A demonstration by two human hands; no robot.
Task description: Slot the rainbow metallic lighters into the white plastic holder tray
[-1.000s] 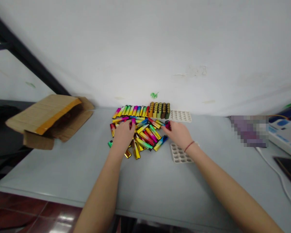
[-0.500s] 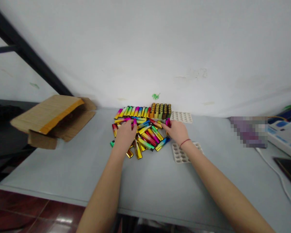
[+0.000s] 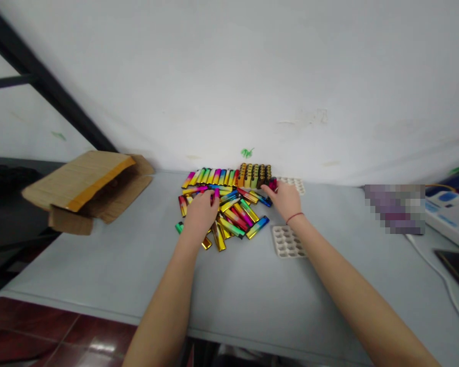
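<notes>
Several shiny, multicoloured lighter-like tubes [image 3: 236,219] lie in a loose pile on the grey table. Behind them a row of similar tubes [image 3: 210,177] lies side by side, next to an upright block of tubes [image 3: 254,176]. My left hand [image 3: 201,210] is at the pile's left side, its fingers closed on a pink tube [image 3: 216,194]. My right hand [image 3: 285,198] holds a dark pink tube [image 3: 272,183] by the block's right side, over the near edge of the back white tray [image 3: 296,183]. Another white tray [image 3: 286,242] with round holes lies nearer, partly under my right wrist.
An open cardboard box [image 3: 80,178] lies on the left of the table [image 3: 99,270]. To the right are a pixelated purple item [image 3: 396,209], a white cable [image 3: 439,270], a white power strip [image 3: 451,214] and a dark flat device [image 3: 457,270]. A white wall stands behind.
My right hand has moved slightly away and right, carrying the pink tube from the pile's edge to beside the upright block. My left hand stays at the pile with its tube.
</notes>
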